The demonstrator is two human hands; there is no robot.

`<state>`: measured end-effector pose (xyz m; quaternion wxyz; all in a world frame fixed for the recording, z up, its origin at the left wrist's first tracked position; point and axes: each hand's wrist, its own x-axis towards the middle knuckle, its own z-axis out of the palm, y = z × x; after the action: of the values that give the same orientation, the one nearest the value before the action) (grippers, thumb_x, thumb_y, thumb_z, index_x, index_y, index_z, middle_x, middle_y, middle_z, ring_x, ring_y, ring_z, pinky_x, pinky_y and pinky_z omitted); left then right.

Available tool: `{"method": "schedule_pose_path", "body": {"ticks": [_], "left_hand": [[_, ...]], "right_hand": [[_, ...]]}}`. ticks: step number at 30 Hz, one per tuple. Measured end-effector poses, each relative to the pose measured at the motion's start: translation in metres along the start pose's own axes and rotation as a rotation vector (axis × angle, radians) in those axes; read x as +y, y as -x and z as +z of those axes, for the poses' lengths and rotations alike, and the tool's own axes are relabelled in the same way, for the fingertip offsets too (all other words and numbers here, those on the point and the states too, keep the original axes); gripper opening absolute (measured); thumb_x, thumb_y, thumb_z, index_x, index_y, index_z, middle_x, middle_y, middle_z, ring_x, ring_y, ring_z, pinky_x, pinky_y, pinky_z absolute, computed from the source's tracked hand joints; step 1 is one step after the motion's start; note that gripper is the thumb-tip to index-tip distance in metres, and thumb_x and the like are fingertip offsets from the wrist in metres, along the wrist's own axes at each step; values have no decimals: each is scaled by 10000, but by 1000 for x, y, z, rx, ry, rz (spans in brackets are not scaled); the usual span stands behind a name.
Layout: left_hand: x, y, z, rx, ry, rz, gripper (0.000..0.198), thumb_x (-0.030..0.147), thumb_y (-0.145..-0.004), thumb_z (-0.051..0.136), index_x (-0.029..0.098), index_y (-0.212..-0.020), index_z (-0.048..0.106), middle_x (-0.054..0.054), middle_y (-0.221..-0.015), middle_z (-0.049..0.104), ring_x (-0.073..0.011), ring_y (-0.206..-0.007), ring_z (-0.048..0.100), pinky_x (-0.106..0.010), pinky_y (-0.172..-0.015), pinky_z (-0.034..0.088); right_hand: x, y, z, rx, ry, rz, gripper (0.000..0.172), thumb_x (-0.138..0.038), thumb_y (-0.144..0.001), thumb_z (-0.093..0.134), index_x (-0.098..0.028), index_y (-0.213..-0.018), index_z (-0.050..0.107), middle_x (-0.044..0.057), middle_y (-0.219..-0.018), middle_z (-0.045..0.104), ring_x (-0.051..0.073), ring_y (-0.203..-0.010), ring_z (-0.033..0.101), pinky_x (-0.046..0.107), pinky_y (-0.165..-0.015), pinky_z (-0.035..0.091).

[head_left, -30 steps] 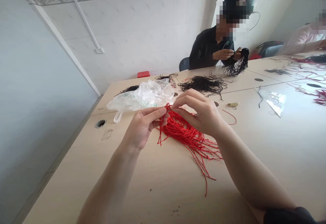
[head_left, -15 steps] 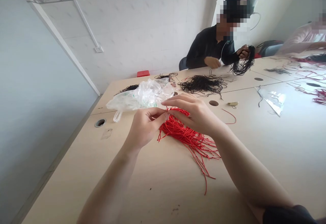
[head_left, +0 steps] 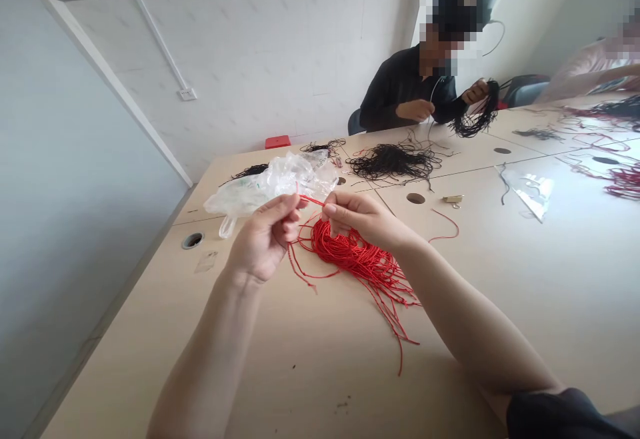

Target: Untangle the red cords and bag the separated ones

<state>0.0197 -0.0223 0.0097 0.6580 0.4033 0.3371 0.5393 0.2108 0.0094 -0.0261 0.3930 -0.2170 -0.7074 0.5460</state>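
A short stretch of red cord (head_left: 313,200) runs taut between my two hands, above the table. My left hand (head_left: 273,236) pinches one end of it between thumb and fingers, and a bit of cord sticks up past the thumb. My right hand (head_left: 361,218) is closed on the other side of the cord, with the fingers curled. Under and beside my right hand lies a bundle of red cords (head_left: 353,252), its loose ends spreading toward me. Several looser strands hang below my left hand, some with small knots.
Behind my hands lie a crumpled clear plastic bag (head_left: 280,182) and a pile of black cords (head_left: 393,161). A gold binder clip (head_left: 453,199) and a clear set square (head_left: 530,192) are to the right. Across the table a person (head_left: 407,86) holds black cords.
My hands, close together before, have drawn apart, and the red cord now stretches between them. My right hand's fingers have curled in. Several red strands have shifted left beneath my left hand.
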Motion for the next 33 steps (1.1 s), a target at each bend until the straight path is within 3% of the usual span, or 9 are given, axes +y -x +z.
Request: {"method": "schedule_pose_path", "body": {"ticks": [4,7,10,15,20,23,26,29,33], "left_hand": [[17,-2,-9,48,246,133,132,155,-846,643,158,-728,703,32,-572,567,29,-397,376,-48,-334,283],[27,-4,-17,153,287,302,205,196,-906,587,215,-736,700,47,-551,583,15,-366,357,-76,-313,286],[31,-6,-23,274,294,275,248,231,-943,537,215,-741,681,61,-542,582,16,-326,330,-107,-279,248],[31,-5,-22,321,254,266,246,175,-922,555,191,-695,648,62,-696,662,35,-323,352,-122,-266,232],[31,-2,-22,329,144,321,202,211,-840,682,213,-640,652,77,-722,673,37,-343,339,-125,-283,245],[31,-1,-22,349,86,345,182,249,-796,732,231,-626,669,79,-712,680,26,-358,345,-139,-289,245],[29,-2,-19,376,57,329,148,277,-792,735,251,-652,695,74,-717,694,7,-387,392,-151,-294,254],[28,-3,-18,362,77,286,109,291,-769,755,253,-679,705,75,-712,699,0,-410,425,-144,-305,273],[27,-4,-17,343,102,241,78,272,-740,774,243,-710,709,61,-684,693,-12,-415,437,-137,-311,291]], "right_hand": [[24,-10,-26,57,39,24,322,-470,-937,471,-187,-809,557,4,-726,543,110,-666,505,261,-678,443],[45,-18,-43,214,509,192,267,-383,-936,452,-184,-998,617,78,-964,652,149,-815,580,281,-743,450],[66,-26,-45,275,859,313,202,-251,-881,492,-177,-969,658,88,-951,680,175,-825,597,279,-722,431],[90,-36,-28,217,1018,377,176,-135,-815,501,-168,-842,672,90,-881,684,178,-723,589,260,-600,364],[94,-35,-3,76,1091,301,195,-274,-885,486,-189,-856,660,49,-859,691,156,-740,594,240,-622,370],[94,-31,13,-52,1122,283,238,-409,-798,619,-177,-787,672,63,-830,700,187,-760,612,256,-651,388],[97,-28,23,-104,1166,316,185,-316,-700,699,-135,-738,682,123,-815,702,247,-782,626,291,-660,396],[98,-27,23,-106,1166,344,88,-150,-717,603,-124,-722,686,137,-802,701,243,-756,631,293,-637,395],[85,-25,7,-92,1081,324,155,-181,-794,535,-164,-721,670,72,-788,701,182,-707,616,266,-615,404]]}}
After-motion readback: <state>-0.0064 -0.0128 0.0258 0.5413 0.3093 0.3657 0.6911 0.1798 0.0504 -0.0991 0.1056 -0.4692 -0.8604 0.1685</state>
